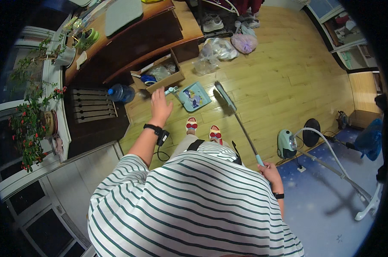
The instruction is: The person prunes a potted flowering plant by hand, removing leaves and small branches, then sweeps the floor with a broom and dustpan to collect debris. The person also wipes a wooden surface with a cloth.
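My left hand (160, 108) reaches forward, its fingertips at the light-blue end of a dustpan handle (171, 90). The thumb stands apart, and whether the fingers close around the handle is hidden. The light-blue dustpan (195, 97), with a printed picture on it, is just right of that hand, by the wooden floor. My right hand (271, 173) grips the light-blue handle end of a broom (244, 130). Its metal stick slants forward and left to a narrow brush head (224, 93), right of the dustpan.
Beyond the dustpan are a cardboard box (162, 72) of bags, a water jug (121, 93) and filled plastic bags (221, 48). A wooden desk (142, 38) and potted plants (33, 125) line the left. On the right, a canister vacuum cleaner (286, 143) has its hose and tube across the blue mat (309, 199).
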### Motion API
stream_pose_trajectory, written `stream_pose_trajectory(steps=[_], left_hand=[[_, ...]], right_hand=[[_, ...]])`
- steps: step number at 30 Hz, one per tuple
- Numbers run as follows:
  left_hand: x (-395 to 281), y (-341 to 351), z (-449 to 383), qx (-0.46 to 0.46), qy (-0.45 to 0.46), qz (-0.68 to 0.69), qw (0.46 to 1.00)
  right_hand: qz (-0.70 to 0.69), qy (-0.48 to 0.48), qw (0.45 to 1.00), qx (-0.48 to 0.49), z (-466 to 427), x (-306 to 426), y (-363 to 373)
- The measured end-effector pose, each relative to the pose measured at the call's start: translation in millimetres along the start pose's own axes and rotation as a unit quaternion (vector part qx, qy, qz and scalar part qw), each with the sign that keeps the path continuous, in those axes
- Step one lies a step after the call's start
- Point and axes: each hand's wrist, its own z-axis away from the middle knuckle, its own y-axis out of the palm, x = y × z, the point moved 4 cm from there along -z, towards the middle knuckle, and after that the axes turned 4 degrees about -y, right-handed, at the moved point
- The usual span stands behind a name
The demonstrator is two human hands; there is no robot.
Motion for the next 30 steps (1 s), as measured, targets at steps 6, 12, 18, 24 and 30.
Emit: stream_pose_trajectory(steps=[6, 12, 18, 24, 30], left_hand=[[21.4, 68.6, -35.4, 0.287, -0.100, -0.022, 0.953], [17.1, 76.5, -23.1, 0.209, -0.073, 0.035, 0.975], [42.7, -25.9, 10.3, 0.136, -0.160, 0.011, 0.978], [48.4, -185.1, 32.2, 0.003, -0.195, -0.039, 0.980], [33.7, -296.8, 25.2, -0.016, -0.273, -0.037, 0.961]], right_hand=[[0.024, 0.044, 0.998, -0.042, -18.3, -20.9, 30.3], [0.046, 0.073, 0.992, -0.096, -17.0, -26.2, 25.6], [-0.021, 0.065, 0.994, -0.089, -39.5, -42.2, -7.5], [-0.067, 0.100, 0.990, -0.074, -95.1, -59.5, -47.1], [-0.125, 0.094, 0.985, -0.076, -136.1, -48.4, -80.4]])
